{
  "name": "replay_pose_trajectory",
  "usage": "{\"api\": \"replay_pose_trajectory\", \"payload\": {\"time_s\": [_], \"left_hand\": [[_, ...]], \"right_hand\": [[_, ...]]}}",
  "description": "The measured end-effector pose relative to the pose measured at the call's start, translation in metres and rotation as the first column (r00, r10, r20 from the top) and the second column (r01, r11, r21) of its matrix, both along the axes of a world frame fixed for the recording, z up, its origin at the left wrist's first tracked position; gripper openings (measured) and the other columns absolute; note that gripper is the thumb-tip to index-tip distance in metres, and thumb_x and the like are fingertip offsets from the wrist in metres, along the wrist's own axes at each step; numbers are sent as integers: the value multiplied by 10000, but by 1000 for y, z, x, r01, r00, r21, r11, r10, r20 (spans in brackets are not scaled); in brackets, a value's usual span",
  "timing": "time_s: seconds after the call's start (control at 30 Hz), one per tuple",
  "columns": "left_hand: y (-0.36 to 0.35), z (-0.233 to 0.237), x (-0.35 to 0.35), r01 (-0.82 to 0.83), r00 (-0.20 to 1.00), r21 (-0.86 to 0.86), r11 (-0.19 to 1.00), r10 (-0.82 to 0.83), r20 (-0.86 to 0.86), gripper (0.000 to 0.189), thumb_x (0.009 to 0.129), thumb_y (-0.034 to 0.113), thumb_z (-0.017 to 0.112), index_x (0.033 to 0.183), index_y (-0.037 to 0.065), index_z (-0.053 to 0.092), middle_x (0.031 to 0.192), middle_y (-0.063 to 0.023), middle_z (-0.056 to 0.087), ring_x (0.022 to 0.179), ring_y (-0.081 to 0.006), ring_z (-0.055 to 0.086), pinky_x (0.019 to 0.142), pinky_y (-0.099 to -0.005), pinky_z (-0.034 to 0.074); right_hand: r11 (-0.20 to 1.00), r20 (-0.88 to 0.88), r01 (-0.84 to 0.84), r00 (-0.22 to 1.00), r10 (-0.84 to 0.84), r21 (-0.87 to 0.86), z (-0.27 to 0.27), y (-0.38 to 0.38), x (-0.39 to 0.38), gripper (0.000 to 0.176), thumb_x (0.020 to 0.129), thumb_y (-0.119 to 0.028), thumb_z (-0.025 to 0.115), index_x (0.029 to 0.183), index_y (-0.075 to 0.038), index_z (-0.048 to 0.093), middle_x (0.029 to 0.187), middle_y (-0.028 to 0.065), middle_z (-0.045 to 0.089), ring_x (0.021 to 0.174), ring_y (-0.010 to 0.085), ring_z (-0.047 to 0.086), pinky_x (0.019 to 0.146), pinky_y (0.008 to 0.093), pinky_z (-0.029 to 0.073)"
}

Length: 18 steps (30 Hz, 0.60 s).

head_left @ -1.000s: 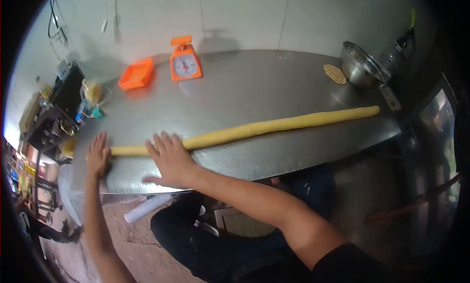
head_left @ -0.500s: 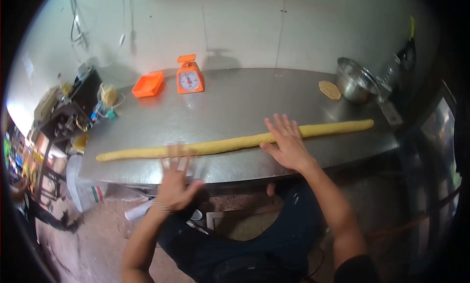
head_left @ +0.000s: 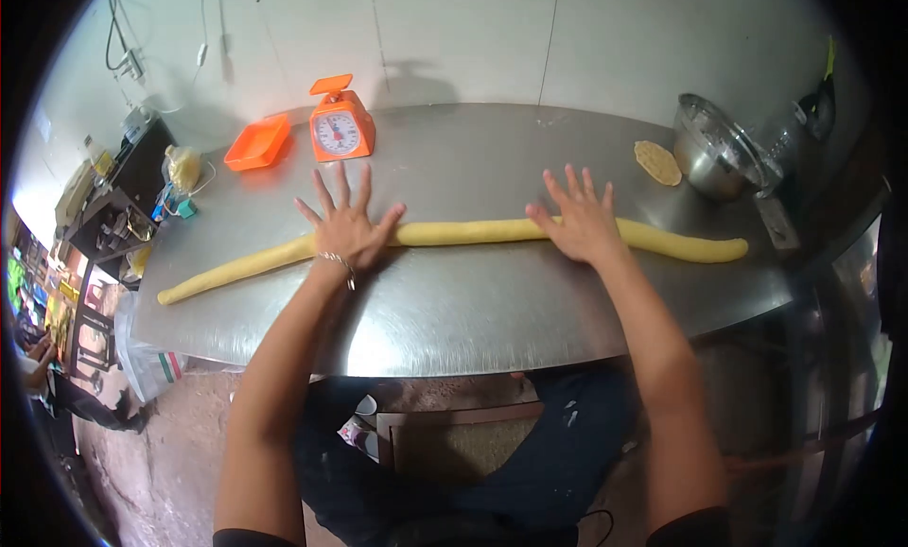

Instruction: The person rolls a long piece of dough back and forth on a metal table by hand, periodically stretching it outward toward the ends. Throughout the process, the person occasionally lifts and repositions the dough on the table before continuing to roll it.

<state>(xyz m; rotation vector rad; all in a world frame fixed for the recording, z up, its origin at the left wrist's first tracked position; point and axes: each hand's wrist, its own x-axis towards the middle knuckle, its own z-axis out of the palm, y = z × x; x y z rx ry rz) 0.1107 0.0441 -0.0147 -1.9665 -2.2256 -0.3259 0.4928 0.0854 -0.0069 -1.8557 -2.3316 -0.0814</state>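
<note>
A long yellow rope of dough (head_left: 473, 232) lies across the metal table (head_left: 454, 311), its two ends bending toward me. My left hand (head_left: 348, 227) rests flat on it left of the middle, fingers spread and pointing to the wall. On the right part of the rope lies my right hand (head_left: 579, 221), palm down, its fingers also apart. Both palms cover short stretches of the dough. A bracelet (head_left: 338, 263) circles my left wrist.
At the back left stand an orange kitchen scale (head_left: 342, 131) and an orange tray (head_left: 257, 144). A flat piece of dough (head_left: 657, 163) and a metal bowl (head_left: 714, 155) sit at the back right. Left of the table is a dark shelf (head_left: 118, 197). A person (head_left: 43, 358) shows at far left.
Both hands have pushed forward across the table, the left one from the near edge onto the dough. The rope's middle has shifted toward the wall, and the rope now curves.
</note>
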Motion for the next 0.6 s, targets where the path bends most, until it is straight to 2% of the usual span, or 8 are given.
{"api": "replay_pose_trajectory", "payload": {"time_s": [0.1, 0.2, 0.23, 0.33, 0.4, 0.47, 0.5, 0.6], "left_hand": [[59, -8, -31, -31, 999, 84, 996, 29, 22, 991, 1036, 823, 360, 1791, 226, 123, 1851, -177, -108, 1660, -474, -224, 1212, -813, -131], [96, -12, -51, -89, 996, 150, 985, 84, 37, 1001, 1033, 836, 328, 1793, 233, 80, 1842, -180, -155, 1650, -461, -266, 1205, -794, -178], [97, -11, -51, -98, 995, 122, 988, 94, 38, 1019, 1033, 827, 315, 1789, 180, 99, 1832, -189, -193, 1653, -459, -262, 1220, -784, -165], [81, -4, -50, -93, 995, -139, 986, 99, 32, 1035, 1020, 852, 288, 1789, 186, 97, 1831, -188, -200, 1649, -453, -276, 1220, -783, -168], [77, -11, -66, -54, 997, -289, 956, 35, -73, 1025, 1006, 880, 256, 1788, 230, 132, 1855, -123, -116, 1671, -415, -233, 1243, -776, -136], [55, 1, -59, -81, 997, -388, 918, 72, -37, 986, 1012, 884, 233, 1786, 276, 167, 1868, -55, -60, 1685, -386, -197, 1262, -777, -93], [41, 6, -57, -72, 997, -375, 924, 63, -37, 979, 1008, 890, 223, 1783, 293, 183, 1869, -71, 8, 1695, -370, -164, 1273, -767, -76], [4, 22, -58, -34, 999, -459, 888, 38, 0, 983, 1010, 888, 221, 1785, 286, 171, 1869, -67, -2, 1698, -384, -140, 1268, -773, -85]], "right_hand": [[997, -96, 60, 993, -65, -53, 2, 55, 3, 1030, 1000, -907, 299, 1767, -220, 258, 1832, 195, 159, 1700, 423, 58, 1348, 655, -1], [997, -115, 43, 993, -36, 63, -4, 105, 14, 1064, 983, -918, 332, 1775, -217, 221, 1846, 179, 93, 1707, 396, -14, 1349, 635, -51], [998, -93, 43, 995, -38, 45, -5, 111, 17, 1079, 974, -923, 345, 1776, -214, 214, 1846, 183, 82, 1707, 390, -24, 1348, 632, -61], [997, -5, 80, 997, -80, -16, -6, 113, 33, 1117, 953, -938, 373, 1779, -208, 196, 1847, 187, 59, 1709, 374, -40, 1346, 629, -72], [985, 68, 164, 985, -160, -61, -1, 98, 45, 1130, 944, -947, 374, 1781, -212, 184, 1848, 181, 54, 1710, 368, -30, 1349, 633, -53], [964, 24, 162, 987, -161, -210, 4, 79, 55, 1126, 945, -953, 353, 1782, -221, 179, 1850, 169, 56, 1712, 365, -17, 1348, 645, -28], [945, 9, 157, 987, -162, -287, 7, 67, 59, 1123, 945, -955, 343, 1783, -225, 177, 1852, 163, 58, 1712, 364, -10, 1347, 650, -15], [895, 35, 174, 984, -175, -411, 19, 29, 75, 1122, 940, -965, 318, 1784, -240, 169, 1853, 157, 60, 1714, 357, 14, 1343, 668, 19]]}}
